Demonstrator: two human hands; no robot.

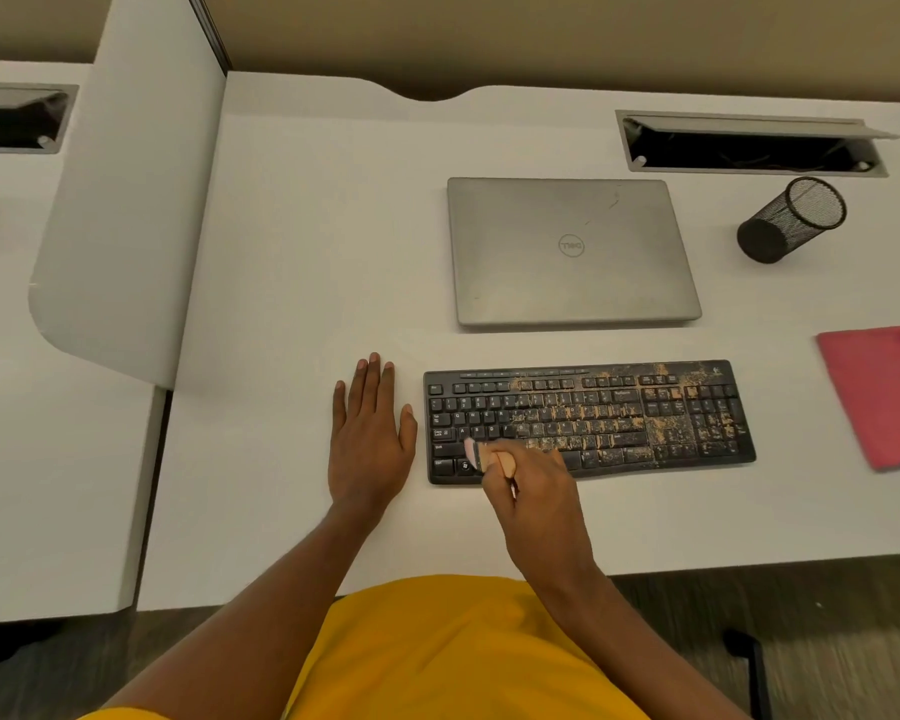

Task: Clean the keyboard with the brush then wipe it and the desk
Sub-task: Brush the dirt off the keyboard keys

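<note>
A black keyboard (645,413) lies on the white desk (307,252), its middle and right keys covered in tan dust, its left keys mostly bare. My right hand (536,491) grips a small wooden-handled brush (481,455), whose pale bristles touch the keyboard's lower left keys. My left hand (370,428) rests flat on the desk just left of the keyboard, fingers spread, holding nothing. A red cloth (879,394) lies folded at the right of the keyboard.
A shut grey laptop (572,252) sits behind the keyboard. A black mesh pen cup (791,220) lies tipped at the back right, near an open cable tray (749,145). A white divider panel (126,200) stands at the left.
</note>
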